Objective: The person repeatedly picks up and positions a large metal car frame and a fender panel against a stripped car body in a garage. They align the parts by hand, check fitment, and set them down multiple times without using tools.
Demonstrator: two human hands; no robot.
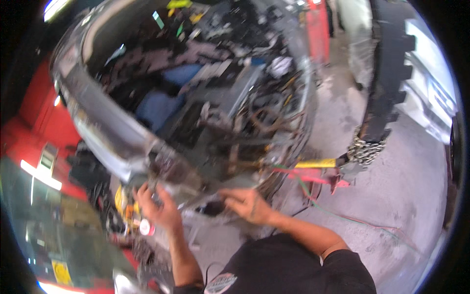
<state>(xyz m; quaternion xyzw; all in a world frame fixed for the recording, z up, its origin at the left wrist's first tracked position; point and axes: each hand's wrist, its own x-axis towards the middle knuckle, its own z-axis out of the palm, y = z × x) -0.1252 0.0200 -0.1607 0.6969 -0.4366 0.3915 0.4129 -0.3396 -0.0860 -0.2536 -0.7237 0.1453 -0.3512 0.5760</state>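
In front of me is a stripped car body (pixel 112 137), its grey metal shell cut open and the inside bare. My left hand (pixel 161 210) is at the near left corner of the shell, thumb and fingers apart by the torn metal edge. Blur hides whether its fingertips touch a small piece there. To the right, my right hand (pixel 249 205) lies along the near edge of a crumpled body panel (pixel 181 176), fingers stretched toward the left. I make out nothing held in it.
Loose parts and wiring (pixel 269 112) fill the shell. Right of it stand a red and yellow stand (pixel 318 171), a heap of chain (pixel 366 148) below a dark notched beam (pixel 387 73), and a white car (pixel 431 93). A thin hose (pixel 342 217) crosses the floor. A red vehicle (pixel 41 112) is left.
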